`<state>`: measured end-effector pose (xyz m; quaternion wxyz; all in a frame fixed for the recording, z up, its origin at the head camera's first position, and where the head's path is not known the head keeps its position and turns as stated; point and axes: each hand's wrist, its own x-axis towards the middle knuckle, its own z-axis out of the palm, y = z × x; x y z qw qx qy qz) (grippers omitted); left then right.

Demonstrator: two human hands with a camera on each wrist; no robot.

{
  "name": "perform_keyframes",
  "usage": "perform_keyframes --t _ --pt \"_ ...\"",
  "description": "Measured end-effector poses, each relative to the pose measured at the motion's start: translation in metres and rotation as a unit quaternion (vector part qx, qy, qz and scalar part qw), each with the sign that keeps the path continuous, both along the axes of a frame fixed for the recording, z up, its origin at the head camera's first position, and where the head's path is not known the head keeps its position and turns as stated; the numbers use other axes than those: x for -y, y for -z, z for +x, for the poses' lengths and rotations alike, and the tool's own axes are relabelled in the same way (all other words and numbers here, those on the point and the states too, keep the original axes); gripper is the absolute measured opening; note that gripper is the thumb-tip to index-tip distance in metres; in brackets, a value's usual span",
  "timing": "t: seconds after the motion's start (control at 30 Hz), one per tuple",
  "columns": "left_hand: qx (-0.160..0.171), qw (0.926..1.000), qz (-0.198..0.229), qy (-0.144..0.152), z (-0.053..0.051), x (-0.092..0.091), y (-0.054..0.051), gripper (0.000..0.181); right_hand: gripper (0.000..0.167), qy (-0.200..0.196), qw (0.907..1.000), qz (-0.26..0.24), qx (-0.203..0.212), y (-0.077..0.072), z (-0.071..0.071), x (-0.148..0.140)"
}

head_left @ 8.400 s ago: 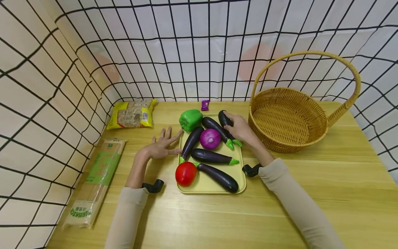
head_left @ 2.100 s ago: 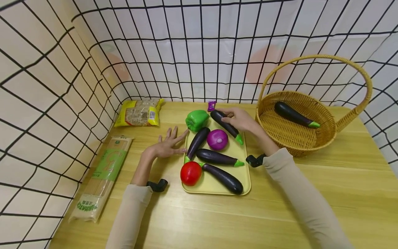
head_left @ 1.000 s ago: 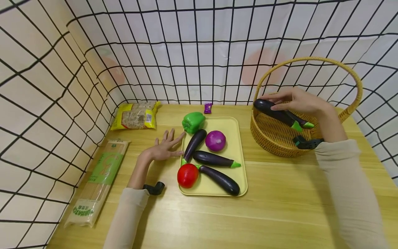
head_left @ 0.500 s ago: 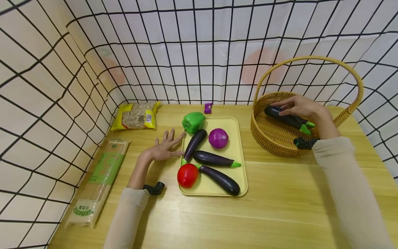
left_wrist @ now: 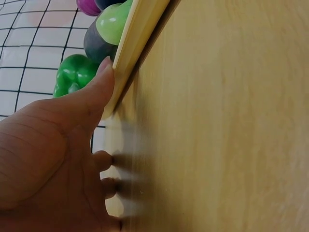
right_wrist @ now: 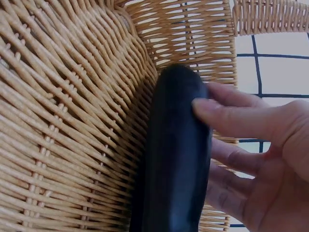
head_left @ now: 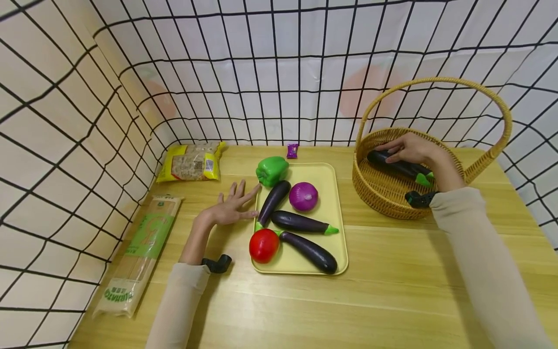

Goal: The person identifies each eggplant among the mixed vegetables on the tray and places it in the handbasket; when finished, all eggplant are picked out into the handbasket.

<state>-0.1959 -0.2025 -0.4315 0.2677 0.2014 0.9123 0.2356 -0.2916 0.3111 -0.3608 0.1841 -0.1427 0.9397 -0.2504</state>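
The wooden table (head_left: 392, 295) fills the lower part of the head view, with black grid wires (head_left: 276, 58) over the pale wall behind. On the right stands a wicker basket (head_left: 379, 201), its handle arched upright. A pale yellow tray (head_left: 321, 177) lies at the centre. A long packet of noodles (head_left: 141, 247) slants at lower left; above it lies a yellow bag (head_left: 190, 163).

The left hand (head_left: 226, 209), left of the tray, has its fingers spread wide and its thumb touching the tray's rim. The right hand (head_left: 411, 148), in the basket, grips the held eggplant (head_left: 394, 167) near its blunt end, thumb and fingers on opposite sides. A second eggplant (head_left: 421, 168) lies beside it, mostly hidden.

On the tray are three more eggplants (head_left: 301, 222), a red tomato (head_left: 264, 245) at lower left, a green bell pepper (head_left: 272, 170) at upper left and a purple onion (head_left: 303, 196) between. A small purple packet (head_left: 292, 150) lies just beyond the tray's far edge.
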Motion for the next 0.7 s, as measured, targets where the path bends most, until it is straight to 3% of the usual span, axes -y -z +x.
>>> perform_keyframes --t 0.47,0.7 --pt "-0.002 1.0 0.001 0.003 -0.0011 0.0008 0.0013 0.08 0.041 0.031 0.9993 -0.014 0.013 0.0015 -0.0014 0.0052" --pt "-0.002 1.0 0.003 0.003 -0.0001 0.0001 0.0005 0.081 0.039 0.015 0.9999 0.0 -0.006 0.0044 -0.0026 0.0074"
